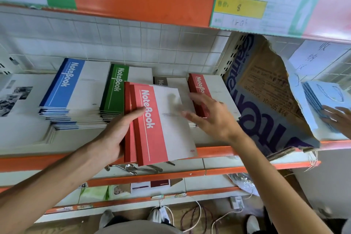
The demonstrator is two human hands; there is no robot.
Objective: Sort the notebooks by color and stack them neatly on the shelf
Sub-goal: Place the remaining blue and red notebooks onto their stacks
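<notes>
L hand (114, 138) grips red notebooks (157, 125).

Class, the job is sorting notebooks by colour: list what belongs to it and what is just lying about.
Job: red-striped notebooks in left hand; right hand; blue notebook stack; green notebook stack; red notebook stack.
Lying about: torn cardboard box; metal spoons; handwritten price label.

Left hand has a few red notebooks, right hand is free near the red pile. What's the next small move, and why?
Probably carry the held red notebooks right and set them squarely on the red stack. The left hand grips them at the spine, the colours match, and the open right hand hovers beside that stack, ready to align the edges.
</notes>
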